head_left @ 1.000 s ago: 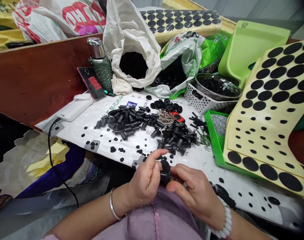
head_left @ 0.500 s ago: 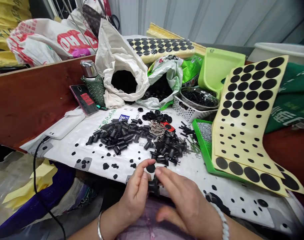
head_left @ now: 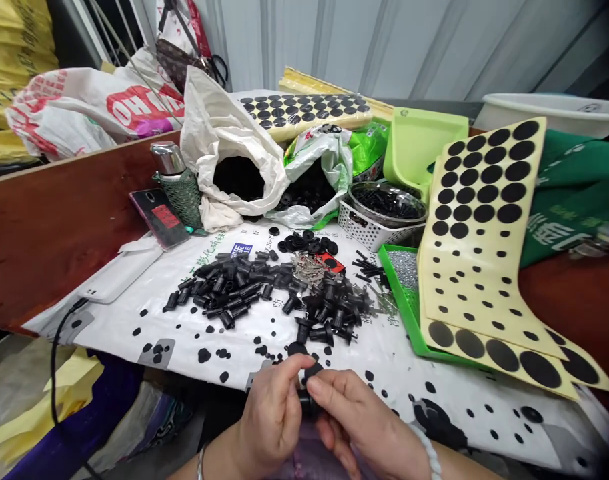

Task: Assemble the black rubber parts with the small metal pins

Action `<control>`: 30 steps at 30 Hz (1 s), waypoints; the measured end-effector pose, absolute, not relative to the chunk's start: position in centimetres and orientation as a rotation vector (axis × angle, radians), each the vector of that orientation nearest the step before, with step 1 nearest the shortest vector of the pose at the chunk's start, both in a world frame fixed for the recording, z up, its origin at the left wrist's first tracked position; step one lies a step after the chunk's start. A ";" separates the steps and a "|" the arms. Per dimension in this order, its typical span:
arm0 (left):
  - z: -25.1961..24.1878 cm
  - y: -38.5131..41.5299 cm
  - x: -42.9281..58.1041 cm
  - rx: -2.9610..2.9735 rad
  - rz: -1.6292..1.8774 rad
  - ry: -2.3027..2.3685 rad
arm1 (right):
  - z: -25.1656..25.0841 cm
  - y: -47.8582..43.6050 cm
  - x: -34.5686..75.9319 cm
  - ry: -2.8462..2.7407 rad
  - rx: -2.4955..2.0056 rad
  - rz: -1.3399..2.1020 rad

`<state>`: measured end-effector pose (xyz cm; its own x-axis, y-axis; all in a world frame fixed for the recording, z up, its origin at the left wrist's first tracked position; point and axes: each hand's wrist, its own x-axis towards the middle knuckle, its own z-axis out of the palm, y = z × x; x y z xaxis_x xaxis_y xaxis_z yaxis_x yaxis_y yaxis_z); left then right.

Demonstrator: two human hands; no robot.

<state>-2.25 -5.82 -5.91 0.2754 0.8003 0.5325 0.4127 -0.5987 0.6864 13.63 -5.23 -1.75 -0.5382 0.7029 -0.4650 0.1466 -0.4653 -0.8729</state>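
Flanged black sleeve: the one in play (head_left: 307, 403) is caught between both hands, looks held up just this side of the tabletop (head_left: 179, 333) rather than resting on it
Steadying it: imo let the left do all the holding, so the body can't twist while the other side works
Thumb work: I'd go square onto the round end with even pressure, since a slanted push would probably roll the sleeve
Left grip: left hand (head_left: 271, 419) at about 9 o'clock from the sleeve, thumb and curled fingers clasping the body, index stretched up over the top
Right grip: right hand (head_left: 367, 417) at 3 to 4 o'clock, thumb tip by the round end, other fingers tucked low; can't tell if it's really pinching, view's blocked
Wrists: metal bangle (head_left: 201, 463) at 8 o'clock, beaded bracelet (head_left: 427, 452) at 4, so both forearms angle inward, nice and symmetrical tbh
Loose sleeves: more flanged ones (head_left: 329, 313) near 12 o'clock, plain ones (head_left: 224, 287) around 11, both on the tabletop
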 end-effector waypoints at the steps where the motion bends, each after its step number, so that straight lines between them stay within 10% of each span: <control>1: -5.7 -5.5 -2.2 2.166 1.263 1.087 | -1.7 -5.0 13.7 -1.337 -1.227 2.073; 14: -5.4 0.1 -0.5 2.247 1.150 1.428 | 4.5 6.1 21.6 -2.270 -1.776 0.243; 30: -5.3 0.6 -1.0 1.937 1.020 1.469 | 3.1 15.6 17.5 -2.747 -2.007 0.100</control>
